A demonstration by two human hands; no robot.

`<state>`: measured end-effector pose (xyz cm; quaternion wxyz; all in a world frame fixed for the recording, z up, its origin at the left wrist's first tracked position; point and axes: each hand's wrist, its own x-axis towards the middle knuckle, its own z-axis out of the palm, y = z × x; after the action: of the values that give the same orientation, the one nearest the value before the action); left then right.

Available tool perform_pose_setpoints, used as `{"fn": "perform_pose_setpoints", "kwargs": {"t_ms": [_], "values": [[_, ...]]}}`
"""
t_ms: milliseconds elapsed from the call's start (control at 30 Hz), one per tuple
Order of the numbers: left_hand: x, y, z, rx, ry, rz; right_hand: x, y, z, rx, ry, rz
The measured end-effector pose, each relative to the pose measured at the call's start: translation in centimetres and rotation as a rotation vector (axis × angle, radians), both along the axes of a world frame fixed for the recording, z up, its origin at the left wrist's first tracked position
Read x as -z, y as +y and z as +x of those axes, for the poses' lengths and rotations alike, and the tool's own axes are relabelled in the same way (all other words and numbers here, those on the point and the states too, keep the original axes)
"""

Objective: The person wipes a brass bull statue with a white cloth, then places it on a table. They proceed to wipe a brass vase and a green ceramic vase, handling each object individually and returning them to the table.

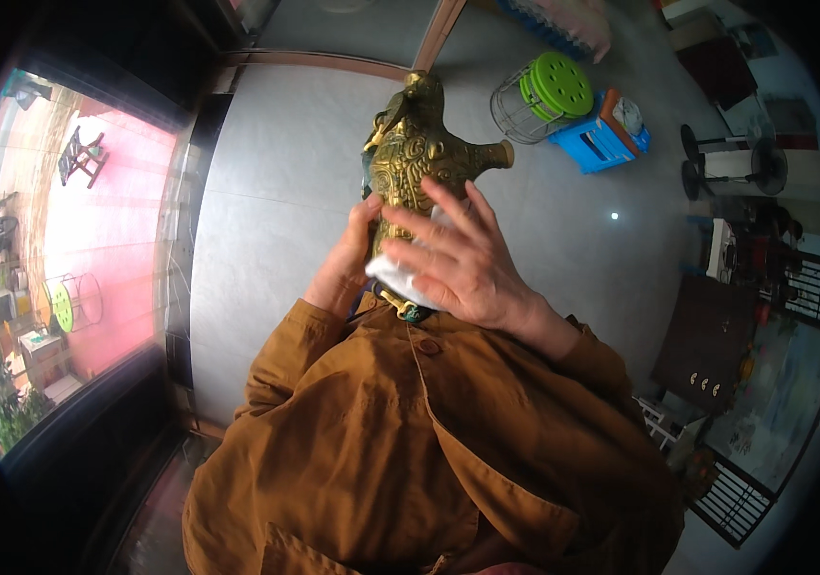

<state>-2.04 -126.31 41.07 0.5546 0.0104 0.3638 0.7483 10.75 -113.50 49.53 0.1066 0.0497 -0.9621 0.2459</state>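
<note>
An ornate brass-coloured metal vessel [410, 154] with raised relief and a short spout pointing right is held up in front of my body. My left hand [349, 255] grips its lower left side, thumb uppermost. My right hand [471, 262] lies over the lower right side with its fingers spread, slightly blurred, and presses a white cloth [397, 272] against the metal. A ring and clasp-like fitting [404, 305] in gold and green shows just below the cloth, near my jacket. The vessel's underside is hidden by my hands and the cloth.
Green round stools [561, 86] with a wire frame stand on the grey floor at upper right, beside a blue plastic stool [593, 144] with things on it. Farther right are a black fan [768, 167] and a dark brown cabinet [701, 345]. A bright glass opening [108, 215] is at left.
</note>
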Motion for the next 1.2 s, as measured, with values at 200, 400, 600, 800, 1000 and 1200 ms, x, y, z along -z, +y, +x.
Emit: {"fn": "perform_pose_setpoints", "kwargs": {"t_ms": [200, 400, 600, 800, 1000, 1200], "values": [[2.2, 0.0, 0.0, 0.046, -0.041, -0.063, 0.2, 2.4, -2.8, -0.043, 0.16, 0.087], [1.2, 0.9, 0.4, 0.067, -0.066, 0.078, 1.3, 7.6, -5.2, 0.334, 0.202, -0.055], [1.4, 0.5, -0.8, -0.086, -0.12, 0.096, 2.8, 7.0, -3.7, 0.51, 0.2, 0.266], [1.8, 0.3, -1.2, -0.103, -0.276, 0.083, 3.1, 6.3, -4.1, 0.393, 0.194, 0.054], [1.2, 0.9, -1.4, -0.11, -0.259, 0.053, -0.3, 2.8, -3.2, 0.255, 0.026, 0.079], [0.0, 2.0, -1.4, -0.21, -0.185, 0.111, -0.2, -2.0, -3.2, 0.088, 0.16, 0.182]]}}
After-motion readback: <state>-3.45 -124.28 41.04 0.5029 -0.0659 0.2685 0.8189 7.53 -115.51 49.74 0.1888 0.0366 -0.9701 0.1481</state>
